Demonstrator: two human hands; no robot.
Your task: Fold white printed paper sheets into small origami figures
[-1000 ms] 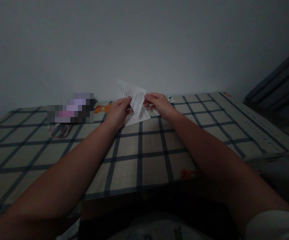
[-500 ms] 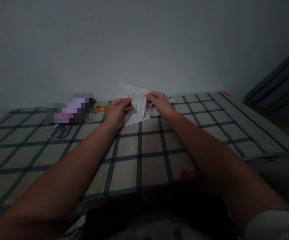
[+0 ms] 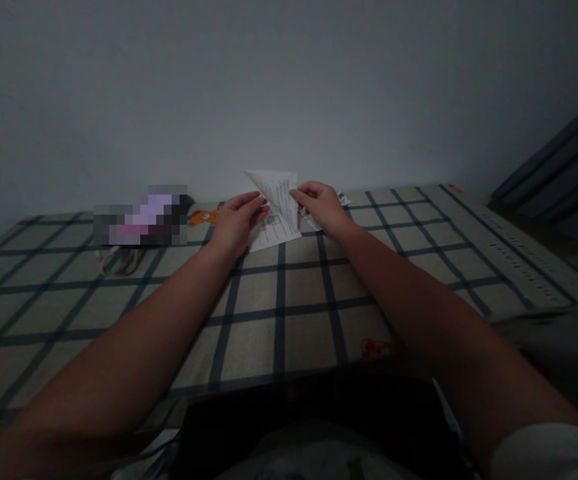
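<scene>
A folded sheet of printed white paper (image 3: 283, 190) stands partly upright near the wall, its lower layer sloping toward me. My left hand (image 3: 239, 219) is at its left edge, fingers curled around the lower layer, with a small gap between thumb and forefinger. On the other side my right hand (image 3: 321, 205) pinches the raised layer's right edge between thumb and fingers. More crumpled or folded white paper (image 3: 343, 199) lies just behind the right hand, partly hidden by it.
A checked cloth (image 3: 249, 293) with bear prints covers the surface. Left of my hands lies a pixelated purple and pink object (image 3: 141, 217), with a looped cord (image 3: 119, 263) in front. A plain wall (image 3: 289, 87) rises behind; dark grey folded fabric (image 3: 563, 167) hangs at the right.
The paper's upper flap has swung rightward and opened away from the lower layer, exposing more print. Both hands have stayed nearly in place; the left fingers have spread slightly.
</scene>
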